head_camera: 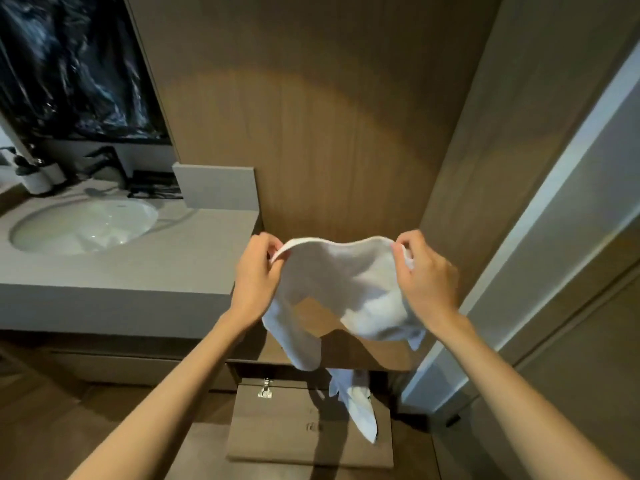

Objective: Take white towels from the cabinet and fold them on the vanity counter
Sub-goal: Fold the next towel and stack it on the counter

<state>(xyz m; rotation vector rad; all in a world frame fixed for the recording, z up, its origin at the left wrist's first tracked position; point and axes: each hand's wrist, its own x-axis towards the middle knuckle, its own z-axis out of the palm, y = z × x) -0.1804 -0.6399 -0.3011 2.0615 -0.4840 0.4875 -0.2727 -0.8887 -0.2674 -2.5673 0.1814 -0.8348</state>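
Left hand (258, 271), right hand (427, 275) each pinch towel (346, 282) top corner, mid-frame, right of counter (138, 271). Risk: hanging end snags open cabinet door (294, 431) at bottom; weak pinch drops towel.

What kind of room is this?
Probably a bathroom: an oval sink is set into the grey vanity counter, and the left hand and right hand hold up a white towel.

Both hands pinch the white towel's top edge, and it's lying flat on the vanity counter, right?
Not lying flat. The head view shows the left hand and right hand pinching the top edge of the white towel, which hangs in the air right of the vanity counter.
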